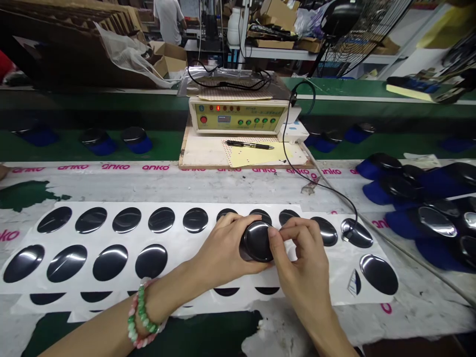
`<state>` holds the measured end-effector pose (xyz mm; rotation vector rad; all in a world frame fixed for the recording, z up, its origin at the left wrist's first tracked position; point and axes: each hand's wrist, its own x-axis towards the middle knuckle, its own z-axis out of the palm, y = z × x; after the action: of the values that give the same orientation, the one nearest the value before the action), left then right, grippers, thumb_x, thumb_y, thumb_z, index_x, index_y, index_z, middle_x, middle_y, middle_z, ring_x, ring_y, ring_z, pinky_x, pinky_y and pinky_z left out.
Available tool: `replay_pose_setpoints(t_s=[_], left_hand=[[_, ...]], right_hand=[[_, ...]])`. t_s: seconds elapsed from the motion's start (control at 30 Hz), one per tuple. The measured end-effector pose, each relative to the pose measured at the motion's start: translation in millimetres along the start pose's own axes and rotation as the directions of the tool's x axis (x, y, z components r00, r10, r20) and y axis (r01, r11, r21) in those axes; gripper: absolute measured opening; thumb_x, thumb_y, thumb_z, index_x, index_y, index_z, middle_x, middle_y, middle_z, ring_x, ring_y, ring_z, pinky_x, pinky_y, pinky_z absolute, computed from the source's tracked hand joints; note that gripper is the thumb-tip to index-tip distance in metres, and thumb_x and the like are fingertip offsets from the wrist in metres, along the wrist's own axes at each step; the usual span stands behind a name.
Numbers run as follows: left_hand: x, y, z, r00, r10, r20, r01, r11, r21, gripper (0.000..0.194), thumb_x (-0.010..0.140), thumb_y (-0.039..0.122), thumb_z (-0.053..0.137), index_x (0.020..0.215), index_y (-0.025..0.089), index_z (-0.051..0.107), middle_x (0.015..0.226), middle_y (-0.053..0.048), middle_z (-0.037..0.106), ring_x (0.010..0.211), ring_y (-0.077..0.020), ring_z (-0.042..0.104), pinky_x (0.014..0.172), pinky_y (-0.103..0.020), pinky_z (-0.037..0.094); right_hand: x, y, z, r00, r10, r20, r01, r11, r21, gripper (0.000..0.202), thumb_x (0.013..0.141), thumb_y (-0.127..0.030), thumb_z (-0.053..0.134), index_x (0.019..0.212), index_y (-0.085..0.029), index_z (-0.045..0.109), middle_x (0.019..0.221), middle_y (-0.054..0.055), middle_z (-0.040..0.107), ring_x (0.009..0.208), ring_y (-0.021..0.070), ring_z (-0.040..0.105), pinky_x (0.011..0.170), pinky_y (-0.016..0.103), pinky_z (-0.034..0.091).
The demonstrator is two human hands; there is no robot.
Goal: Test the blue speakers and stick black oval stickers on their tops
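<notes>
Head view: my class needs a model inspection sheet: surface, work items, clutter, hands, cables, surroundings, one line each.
Surface: pale sheeting printed "anko", torn in places, green showing.
Work items: black-topped piece in hand; white backing sheet bearing black ovals; black-topped blue pieces at right.
Clutter: pen and yellow paper before the control box.
Hands: left hand grips the piece; right hand has its thumb at the edge.
Cables: black cable reaching over one oval; pale cable crossing right.
Surroundings: person, cardboard box, fan behind.

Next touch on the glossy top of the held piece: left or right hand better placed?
Right, likely: the right hand has its thumb at the right edge of the black-topped piece, while the left hand is wrapped around the piece's side, holding it.
</notes>
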<state>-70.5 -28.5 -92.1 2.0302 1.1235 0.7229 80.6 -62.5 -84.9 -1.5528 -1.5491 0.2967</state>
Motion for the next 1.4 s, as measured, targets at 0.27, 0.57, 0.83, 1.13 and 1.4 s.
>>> replay_pose_setpoints(t_s=[0.27,0.57,0.83,1.13,1.4], left_hand=[[-1.9,-2.6,1.9,0.968,0.252,-0.001,-0.239,0.919,0.313,0.075,0.081,0.036,0.067,0.143,0.017,0.029,0.139,-0.014,0.047,0.113,-0.0278,0.051,0.095,-0.041,0.048],[-6.1,-12.0,20.1,0.885,0.465,-0.002,-0.365,0.699,0.615,0.051,0.092,0.020,0.043,0.140,0.038,0.039,0.149,-0.007,0.037,0.117,-0.0312,0.055,0.084,-0.041,0.055],[72.3,-55.2,-135.5,0.877,-0.019,-0.480,0.339,0.732,0.590,0.054,0.094,0.048,0.030,0.139,0.021,0.040,0.142,-0.013,0.040,0.113,-0.0323,0.057,0.087,-0.043,0.052],[130.2,-131.3,-185.5,0.847,-0.058,-0.528,0.432,0.654,0.621,0.047,0.095,0.036,0.033,0.134,0.015,0.048,0.139,-0.022,0.042,0.099,-0.0325,0.064,0.086,-0.046,0.048],[145.0,-87.0,-166.8,0.718,0.108,-0.688,0.359,0.789,0.499,0.057,0.094,0.044,0.031,0.138,0.009,0.032,0.146,-0.027,0.025,0.132,-0.0518,0.024,0.096,-0.071,0.026]], right_hand=[[-0.4,13.2,-6.5,0.998,0.051,-0.049,-0.057,0.990,-0.130,0.032,0.086,-0.049,0.057,0.095,-0.022,0.042,0.096,0.005,0.041,0.076,0.0175,0.051,0.061,0.031,0.048],[116.2,65.7,-78.4,0.987,-0.153,0.056,0.158,0.830,-0.535,0.019,0.093,-0.031,0.051,0.103,-0.015,0.051,0.101,0.008,0.058,0.097,0.0207,0.058,0.081,0.035,0.050],[271.0,125.2,-68.9,0.953,-0.078,0.294,0.266,0.679,-0.684,0.035,0.092,-0.032,0.058,0.124,-0.017,0.053,0.126,0.009,0.054,0.107,0.0236,0.058,0.088,0.046,0.050],[283.2,132.8,-66.6,0.945,-0.073,0.320,0.272,0.719,-0.640,0.035,0.092,-0.032,0.057,0.123,-0.017,0.053,0.124,0.009,0.055,0.104,0.0228,0.059,0.086,0.044,0.051],[164.8,67.6,-77.9,0.746,-0.363,0.559,0.565,0.790,-0.240,0.064,0.075,-0.050,0.071,0.131,-0.027,0.051,0.114,0.002,0.065,0.097,0.0190,0.065,0.080,0.030,0.053]])
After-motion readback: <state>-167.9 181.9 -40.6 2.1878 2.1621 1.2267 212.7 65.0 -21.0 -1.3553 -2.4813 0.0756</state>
